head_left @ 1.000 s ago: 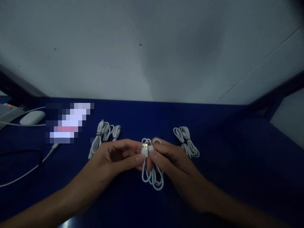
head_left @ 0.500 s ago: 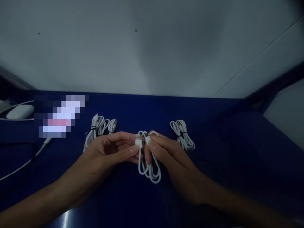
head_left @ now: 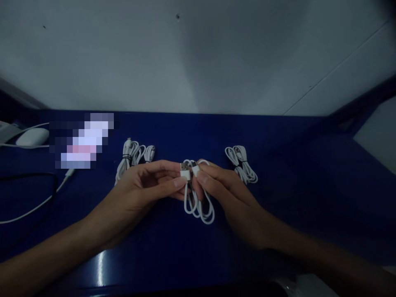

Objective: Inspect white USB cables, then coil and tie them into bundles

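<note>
A coiled white cable [head_left: 208,216] hangs between both hands above the blue table, its loops dangling below the fingers. Between thumb and fingers, my left hand [head_left: 148,183] pinches the cable's larger USB plug, metal end pointing up. My right hand [head_left: 227,189] holds the other, smaller connector and the upper part of the coil. The two plugs are close together, side by side. Behind my left hand lie white cable bundles [head_left: 126,159], one tied with a black band. Another tied white bundle [head_left: 242,165] rests behind my right hand.
On the left, a pixelated bright object [head_left: 89,140] has a white cable running from it. A white rounded case [head_left: 33,137] lies farther left, near a black cable [head_left: 31,176]. A grey wall [head_left: 139,57] rises behind the blue table [head_left: 173,260].
The whole view has shifted, so table, bundles and hands appear higher and slightly to the right. Both hands keep the same grip on the coiled cable.
</note>
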The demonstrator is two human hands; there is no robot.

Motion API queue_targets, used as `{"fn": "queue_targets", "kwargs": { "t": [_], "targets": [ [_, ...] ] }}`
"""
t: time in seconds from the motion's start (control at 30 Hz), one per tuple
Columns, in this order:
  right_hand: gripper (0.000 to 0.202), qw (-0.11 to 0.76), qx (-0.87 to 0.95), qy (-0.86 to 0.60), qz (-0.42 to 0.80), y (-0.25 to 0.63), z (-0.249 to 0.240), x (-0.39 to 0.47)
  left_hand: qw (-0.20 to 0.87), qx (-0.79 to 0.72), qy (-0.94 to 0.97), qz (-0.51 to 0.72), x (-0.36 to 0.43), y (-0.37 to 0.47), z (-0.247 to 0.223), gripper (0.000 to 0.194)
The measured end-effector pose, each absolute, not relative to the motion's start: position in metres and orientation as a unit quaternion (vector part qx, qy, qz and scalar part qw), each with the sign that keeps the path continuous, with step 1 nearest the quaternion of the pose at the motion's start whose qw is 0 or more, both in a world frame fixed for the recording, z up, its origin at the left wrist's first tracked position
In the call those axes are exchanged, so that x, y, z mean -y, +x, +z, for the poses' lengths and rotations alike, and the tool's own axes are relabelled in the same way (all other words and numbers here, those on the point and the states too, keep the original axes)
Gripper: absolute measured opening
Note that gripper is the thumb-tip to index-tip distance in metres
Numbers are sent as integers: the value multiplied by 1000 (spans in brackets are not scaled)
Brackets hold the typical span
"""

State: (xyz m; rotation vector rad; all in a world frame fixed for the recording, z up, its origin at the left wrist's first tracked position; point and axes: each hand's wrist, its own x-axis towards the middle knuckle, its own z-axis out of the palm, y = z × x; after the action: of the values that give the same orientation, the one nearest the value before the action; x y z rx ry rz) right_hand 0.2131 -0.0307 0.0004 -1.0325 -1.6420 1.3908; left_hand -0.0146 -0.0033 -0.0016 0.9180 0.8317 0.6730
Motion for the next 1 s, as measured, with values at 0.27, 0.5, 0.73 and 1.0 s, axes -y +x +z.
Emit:
{"fn": "queue_targets", "kwargs": {
  "t": [0.27, 0.5, 0.73, 1.0],
  "targets": [
    [44, 374, 641, -395, 541, 214, 1, 32, 759, -380, 433, 305, 1, -13, -2, 25],
    [44, 371, 637, -395, 548, 213, 1, 30, 758, -390, 430, 299, 2, -15, -3, 27],
    [45, 378, 636, -393, 547, 213, 1, 31, 762, -388, 421, 304, 2, -15, -1, 26],
    [43, 371, 636, -400, 546, 213, 2, 30, 765, -384, 418, 304, 2, -16, -2, 26]
  ]
}}
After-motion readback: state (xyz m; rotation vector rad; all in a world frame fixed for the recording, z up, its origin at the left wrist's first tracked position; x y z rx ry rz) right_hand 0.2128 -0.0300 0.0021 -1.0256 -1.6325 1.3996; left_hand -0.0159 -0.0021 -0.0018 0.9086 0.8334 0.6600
